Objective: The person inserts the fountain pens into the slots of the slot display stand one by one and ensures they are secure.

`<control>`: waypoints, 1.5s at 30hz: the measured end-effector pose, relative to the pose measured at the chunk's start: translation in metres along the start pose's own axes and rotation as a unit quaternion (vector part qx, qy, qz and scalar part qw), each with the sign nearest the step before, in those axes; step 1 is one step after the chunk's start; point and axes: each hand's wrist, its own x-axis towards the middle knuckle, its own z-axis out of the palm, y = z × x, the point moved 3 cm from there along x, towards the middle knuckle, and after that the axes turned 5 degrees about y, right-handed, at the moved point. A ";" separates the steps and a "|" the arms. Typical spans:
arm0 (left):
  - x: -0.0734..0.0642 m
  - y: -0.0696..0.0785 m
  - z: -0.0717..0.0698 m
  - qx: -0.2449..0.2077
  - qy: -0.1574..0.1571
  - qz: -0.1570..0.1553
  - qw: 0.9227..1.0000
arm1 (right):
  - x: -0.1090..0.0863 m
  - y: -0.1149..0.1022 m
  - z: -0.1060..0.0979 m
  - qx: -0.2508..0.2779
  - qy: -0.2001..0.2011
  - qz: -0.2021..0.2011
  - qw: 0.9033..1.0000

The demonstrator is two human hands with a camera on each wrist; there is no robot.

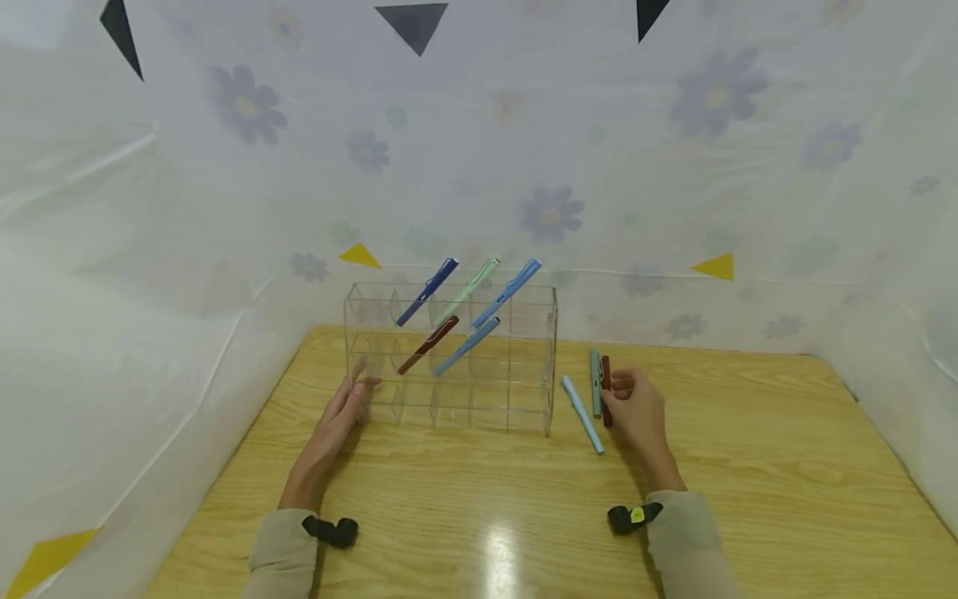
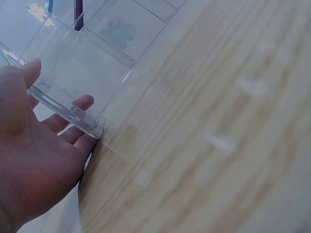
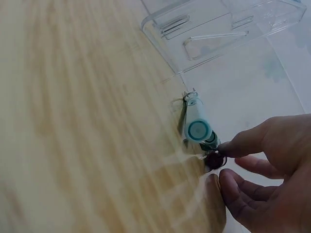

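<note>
A clear acrylic pen rack (image 1: pixel 555 358) with several compartments stands on the table. My left hand (image 1: pixel 337 420) grips its left side, thumb and fingers on either side of the clear wall (image 2: pixel 73 114). To the right of the rack, my right hand (image 1: pixel 638 413) pinches a dark red pen (image 1: pixel 607 418) between thumb and fingers, low over the table. A grey-green pen (image 1: pixel 595 384) lies right beside that pen. Nearer the rack lies a light blue pen (image 1: pixel 582 415), its round end (image 3: pixel 198 130) toward the camera in the right wrist view.
In the rack's top row lean a dark blue pen (image 1: pixel 427 293), a pale green pen (image 1: pixel 470 289) and a blue pen (image 1: pixel 509 291). Its middle row holds a brownish-red pen (image 1: pixel 428 345) and another blue pen (image 1: pixel 466 347). A flower-patterned sheet (image 1: pixel 636 183) hangs behind the wooden table (image 1: pixel 419 507).
</note>
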 end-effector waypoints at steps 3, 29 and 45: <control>0.000 0.000 0.000 0.000 0.000 -0.001 1.000 | -0.001 -0.002 -0.002 -0.032 -0.004 0.000 0.999; 0.001 -0.001 0.001 0.000 0.007 0.005 1.000 | 0.007 -0.008 -0.033 0.157 -0.052 0.099 0.981; -0.001 0.004 0.002 -0.015 0.008 0.008 1.000 | 0.007 -0.040 -0.045 0.402 -0.135 0.073 0.903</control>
